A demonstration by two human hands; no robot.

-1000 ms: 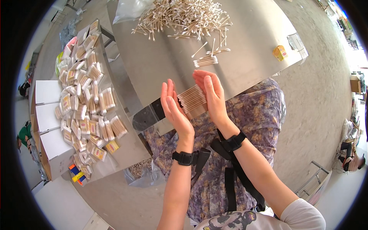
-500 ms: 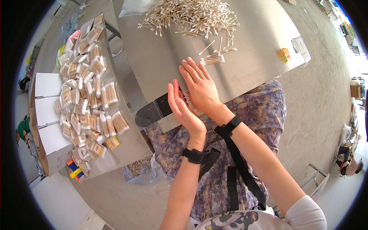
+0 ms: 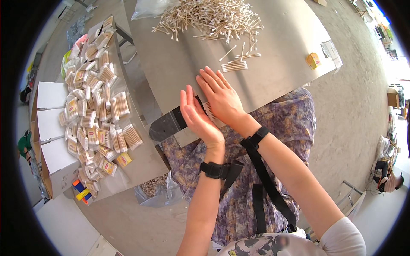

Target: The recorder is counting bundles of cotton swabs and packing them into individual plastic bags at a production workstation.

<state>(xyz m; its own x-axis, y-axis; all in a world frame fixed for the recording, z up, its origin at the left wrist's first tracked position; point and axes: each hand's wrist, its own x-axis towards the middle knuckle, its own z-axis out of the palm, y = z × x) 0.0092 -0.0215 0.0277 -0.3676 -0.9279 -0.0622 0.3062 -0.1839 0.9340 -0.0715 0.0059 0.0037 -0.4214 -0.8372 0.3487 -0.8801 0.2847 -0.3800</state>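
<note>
My right hand point(image 3: 221, 97) is stretched out flat, back up, fingers together and pointing to the far left. A row of cotton swabs point(image 3: 209, 110) shows at its inner edge, partly hidden under the palm. Beside them my left hand point(image 3: 200, 118) is held open with its palm turned toward the swabs, fingers extended and gripping nothing. Both hands are over the near edge of the metal table point(image 3: 273, 72), by a black sealing-like device with a rounded end point(image 3: 164, 126). Beyond my right fingertips lies a small aligned bundle of cotton swabs point(image 3: 235, 65), with a few loose ones around it.
A large heap of loose cotton swabs point(image 3: 213, 19) covers the far part of the table, next to a clear plastic bag point(image 3: 149, 8). A yellow box point(image 3: 313, 61) sits near the right corner. On the left table are many bagged swab packs point(image 3: 96, 102) and a white-flapped carton point(image 3: 53, 121).
My left hand has shifted slightly left and opened away from the swabs, its palm turning more upward. My right hand has stayed almost in place.
</note>
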